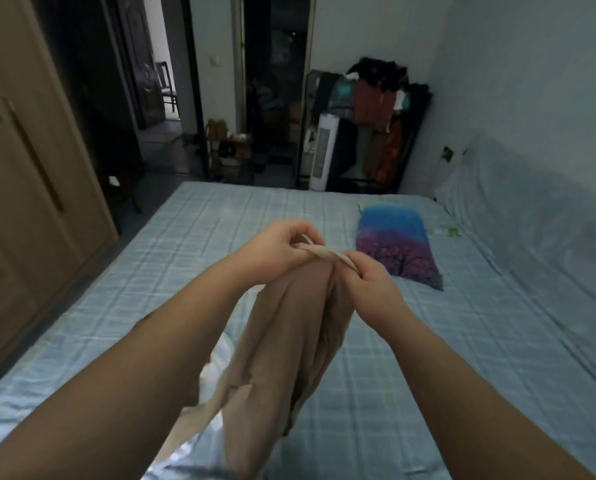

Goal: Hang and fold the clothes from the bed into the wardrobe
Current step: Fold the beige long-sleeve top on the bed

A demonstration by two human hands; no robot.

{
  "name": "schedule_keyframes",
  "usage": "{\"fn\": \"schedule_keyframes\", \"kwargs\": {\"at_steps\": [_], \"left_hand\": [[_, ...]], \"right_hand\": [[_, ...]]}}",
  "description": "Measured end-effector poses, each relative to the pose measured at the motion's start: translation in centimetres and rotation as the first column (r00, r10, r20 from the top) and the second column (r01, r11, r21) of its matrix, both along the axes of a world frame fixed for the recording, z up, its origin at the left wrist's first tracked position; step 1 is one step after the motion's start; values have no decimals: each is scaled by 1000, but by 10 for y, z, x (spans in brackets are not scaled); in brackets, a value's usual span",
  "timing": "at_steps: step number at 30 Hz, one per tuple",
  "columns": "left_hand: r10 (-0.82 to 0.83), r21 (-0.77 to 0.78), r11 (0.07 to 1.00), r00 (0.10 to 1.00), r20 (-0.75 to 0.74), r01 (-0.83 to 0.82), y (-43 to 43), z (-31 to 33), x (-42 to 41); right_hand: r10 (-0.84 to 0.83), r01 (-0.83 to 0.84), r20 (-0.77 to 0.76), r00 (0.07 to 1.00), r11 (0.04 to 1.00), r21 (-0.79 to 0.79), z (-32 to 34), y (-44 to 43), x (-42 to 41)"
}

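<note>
ok, both hands are up over the middle of the bed (171, 258), close together but not touching. left hand (277, 252) has its fingers curled round the pale top band of a beige garment (289, 337). right hand (371, 287) pinches the same band just beside it, thumb against fingers. a short bit of band stretches between the two.

the garment hangs down from that grip in long folds, lifted off the sheet at the top. its lower end runs toward the near edge of the bed and out of frame. cannot tell what kind of garment it is. a white shiny cloth (211, 370) lies under it near the near edge, partly hidden.

a blue-to-purple printed piece (395, 242) with a tree pattern lies flat toward the far right corner of the bed, well apart from the hands. cannot tell if it is a pillow or folded cloth. a long bolster-like hump (518, 216) under the same checked sheet runs along the right edge.

wardrobe (29, 161) stands off the left edge, the doors in view closed. past the far edge is a rack (376, 109) loaded with clothes, with a white tower unit (320, 150) beside it.
</note>
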State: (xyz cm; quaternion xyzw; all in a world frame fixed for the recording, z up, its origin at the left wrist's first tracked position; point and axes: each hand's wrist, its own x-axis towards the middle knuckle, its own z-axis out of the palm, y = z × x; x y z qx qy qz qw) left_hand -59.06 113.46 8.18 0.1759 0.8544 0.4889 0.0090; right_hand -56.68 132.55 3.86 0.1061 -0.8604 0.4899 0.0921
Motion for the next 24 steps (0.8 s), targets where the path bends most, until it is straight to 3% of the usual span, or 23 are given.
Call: {"fn": "schedule_keyframes", "kwargs": {"at_steps": [6, 8, 11, 12, 14, 16, 18, 21, 24], "left_hand": [[-44, -173, 983, 996, 72, 56, 95, -18, -31], [37, -274, 961, 999, 14, -32, 117, -23, -43], [216, -477, 845, 971, -107, -241, 145, -25, -60], [253, -449, 850, 961, -108, -274, 155, -24, -65], [237, -239, 945, 971, 20, -225, 173, -19, -74], [96, -4, 995, 982, 160, -97, 185, -13, -77], [-59, 146, 989, 980, 189, 32, 189, -6, -78], [-244, 480, 870, 945, 220, 112, 188, 7, -79], [-280, 626, 773, 942, 185, 106, 186, 15, -79]], "right_hand": [[2, -4, 45, 999, 998, 59, 1, 126, -32], [12, -14, 58, 998, 999, 35, -1, 149, -38], [33, -34, 65, 997, 999, 4, -8, 171, -38], [57, -57, 65, 996, 998, -7, -12, 175, -36], [150, -140, 113, 982, 986, -96, -22, 180, -31], [244, -158, 230, 942, 928, -337, -28, 186, -28], [271, -57, 326, 906, 840, -540, -33, 194, -29], [106, 72, 313, 944, 859, -507, -43, 210, -43], [-64, 128, 181, 981, 921, -369, -52, 223, -60]]}}
